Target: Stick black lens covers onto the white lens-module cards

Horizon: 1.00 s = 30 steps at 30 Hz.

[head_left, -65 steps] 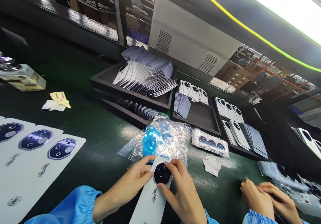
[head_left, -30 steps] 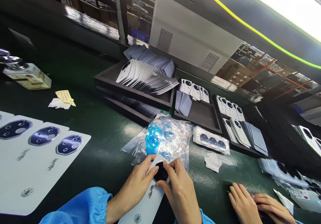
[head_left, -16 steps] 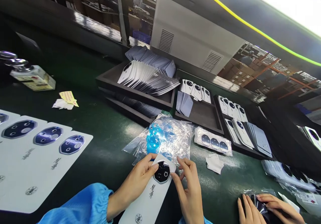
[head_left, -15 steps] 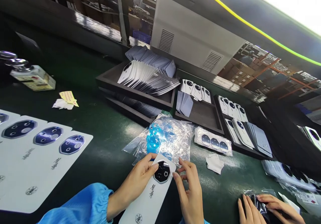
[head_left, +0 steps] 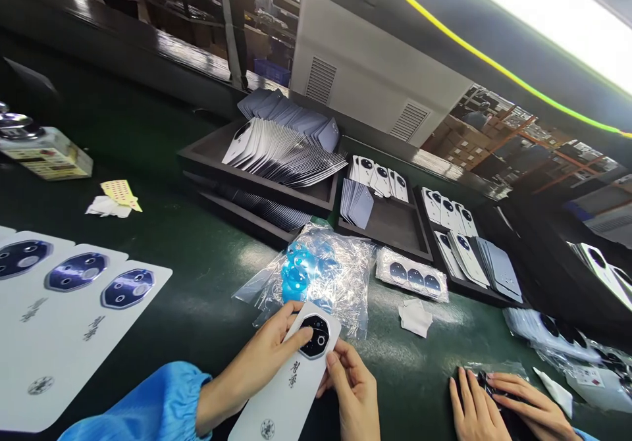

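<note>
A white phone back cover [head_left: 276, 395] with a black octagonal camera panel lies tilted in front of me. My left hand [head_left: 269, 352] grips its upper left side, the thumb pressing on the camera panel [head_left: 315, 337]. On the opposite edge, my right hand [head_left: 353, 382] pinches the cover just below the panel, thumb on top and fingers partly hidden underneath. Just beyond the cover, a clear plastic bag [head_left: 340, 283] holds blue translucent pieces [head_left: 299, 273].
Black trays [head_left: 316, 204] of white and grey covers stand at the back. More white covers [head_left: 74, 349] lie at left, near crumpled paper [head_left: 108, 206]. A wrapped strip of camera panels [head_left: 412, 276] and white paper [head_left: 415, 318] lie right. A co-worker's hands [head_left: 494, 395] handle something black.
My right hand has moved down and closed on the cover's right edge. My left thumb has slid further onto the camera panel. The whole view has shifted slightly.
</note>
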### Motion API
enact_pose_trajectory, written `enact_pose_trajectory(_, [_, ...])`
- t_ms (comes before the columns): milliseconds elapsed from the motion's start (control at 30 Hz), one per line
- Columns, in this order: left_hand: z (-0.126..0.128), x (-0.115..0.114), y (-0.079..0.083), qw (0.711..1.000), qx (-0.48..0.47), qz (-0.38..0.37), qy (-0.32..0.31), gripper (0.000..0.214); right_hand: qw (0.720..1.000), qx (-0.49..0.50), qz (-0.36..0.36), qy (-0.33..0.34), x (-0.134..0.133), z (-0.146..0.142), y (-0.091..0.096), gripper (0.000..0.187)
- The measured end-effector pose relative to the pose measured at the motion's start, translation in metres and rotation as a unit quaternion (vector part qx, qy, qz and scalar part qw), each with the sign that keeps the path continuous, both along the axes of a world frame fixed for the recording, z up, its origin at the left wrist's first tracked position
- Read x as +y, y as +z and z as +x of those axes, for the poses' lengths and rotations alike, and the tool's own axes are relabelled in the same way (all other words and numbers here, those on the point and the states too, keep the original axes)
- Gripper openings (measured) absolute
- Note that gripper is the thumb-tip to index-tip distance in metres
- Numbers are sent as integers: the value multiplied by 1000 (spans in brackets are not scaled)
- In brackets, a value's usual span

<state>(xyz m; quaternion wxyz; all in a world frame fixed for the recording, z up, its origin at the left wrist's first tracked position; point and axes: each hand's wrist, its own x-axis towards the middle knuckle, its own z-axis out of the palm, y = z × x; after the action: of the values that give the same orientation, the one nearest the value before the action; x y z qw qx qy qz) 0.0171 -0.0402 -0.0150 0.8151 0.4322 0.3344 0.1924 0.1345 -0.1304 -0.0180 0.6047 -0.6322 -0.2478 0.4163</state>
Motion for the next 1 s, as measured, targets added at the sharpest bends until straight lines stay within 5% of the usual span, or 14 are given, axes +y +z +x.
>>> enact_pose_trajectory(333, [-2, 1, 5, 994, 79, 65, -35, 71, 1000, -12, -7, -2, -1, -3, -2, 39])
enact_pose_trajectory(700, [1, 2, 4, 973, 163, 163, 22, 36, 997, -80, 4, 22, -4, -15, -21, 43])
enact_pose_trajectory(1000, [-1, 4, 11, 978, 108, 155, 89, 30, 986, -165, -8, 20, -3, -25, -13, 42])
